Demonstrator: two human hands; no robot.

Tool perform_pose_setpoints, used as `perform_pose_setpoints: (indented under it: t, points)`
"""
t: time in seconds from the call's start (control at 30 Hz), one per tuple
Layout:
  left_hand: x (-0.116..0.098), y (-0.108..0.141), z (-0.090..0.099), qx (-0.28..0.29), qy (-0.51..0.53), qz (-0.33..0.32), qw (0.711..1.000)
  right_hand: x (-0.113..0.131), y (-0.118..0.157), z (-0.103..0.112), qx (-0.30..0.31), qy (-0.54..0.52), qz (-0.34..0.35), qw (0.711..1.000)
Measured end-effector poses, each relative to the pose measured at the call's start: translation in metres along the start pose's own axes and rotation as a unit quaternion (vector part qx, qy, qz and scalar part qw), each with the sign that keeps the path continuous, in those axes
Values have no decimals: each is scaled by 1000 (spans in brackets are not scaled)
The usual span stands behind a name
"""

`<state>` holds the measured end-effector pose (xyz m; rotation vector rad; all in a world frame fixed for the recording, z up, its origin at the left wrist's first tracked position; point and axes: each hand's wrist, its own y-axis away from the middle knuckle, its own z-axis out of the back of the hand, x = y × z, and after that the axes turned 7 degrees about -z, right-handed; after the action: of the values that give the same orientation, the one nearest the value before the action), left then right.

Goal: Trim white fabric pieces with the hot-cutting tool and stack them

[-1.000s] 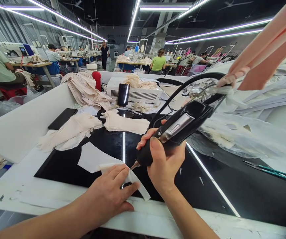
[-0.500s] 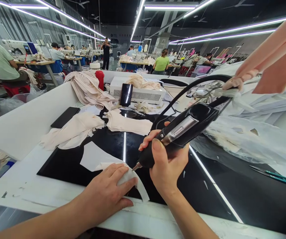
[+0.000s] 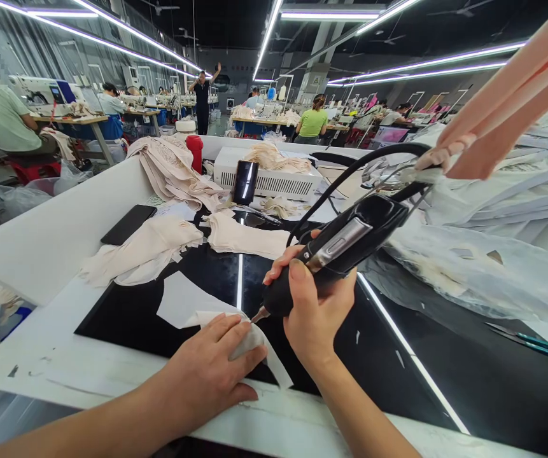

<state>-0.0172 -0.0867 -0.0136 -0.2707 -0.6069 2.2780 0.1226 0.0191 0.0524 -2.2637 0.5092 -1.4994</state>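
Observation:
My left hand (image 3: 219, 359) lies with its fingers stretched out over a small pale cloth piece (image 3: 245, 345). Under the cloth is a curved white sheet (image 3: 181, 300), whose ends stick out on both sides of the hand. My right hand (image 3: 319, 305) is wrapped round a thick black corded hand tool (image 3: 343, 245) with a silver lever. The tool slants down to the left, and its narrow metal tip (image 3: 260, 314) is at the cloth's edge, close beside my left fingertips. Whether the tip touches the cloth cannot be made out.
Behind the black work surface (image 3: 197, 264) are beige cloth stacks (image 3: 247, 236), a phone (image 3: 129, 224) and a white vented box (image 3: 274, 181). Scissors (image 3: 541, 343) lie at the right, near a plastic bag (image 3: 484, 273). A pink cloth strip (image 3: 507, 108) holds the tool's cord from above.
The tool and my right hand have shifted slightly left, the tip staying by my left fingers. The view has moved a little. A person far back has raised an arm.

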Motion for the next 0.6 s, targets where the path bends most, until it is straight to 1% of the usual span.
perform_pose_setpoints:
  t: [0.1, 0.2, 0.23, 0.33, 0.4, 0.5, 0.6]
  points:
    - [-1, -3, 7, 10, 15, 14, 1000, -1, -2, 1, 10, -4, 2, 1000]
    - [6, -1, 14, 32, 35, 35, 998, 1, -6, 4, 12, 0, 5, 1000]
    - [10, 0, 15, 36, 34, 28, 998, 4, -7, 6, 5, 3, 7, 1000]
    - [26, 6, 17, 55, 17, -21, 998, 14, -8, 11, -14, 12, 0, 1000]
    - [32, 8, 18, 77, 8, -33, 996, 22, -7, 14, -19, 14, -11, 1000]
    - [28, 2, 21, 110, -20, 2, 994, 33, 0, 20, -13, 9, -17, 1000]
    - [13, -11, 24, 130, -41, 56, 989, 39, 9, 26, -2, 5, -18, 1000]
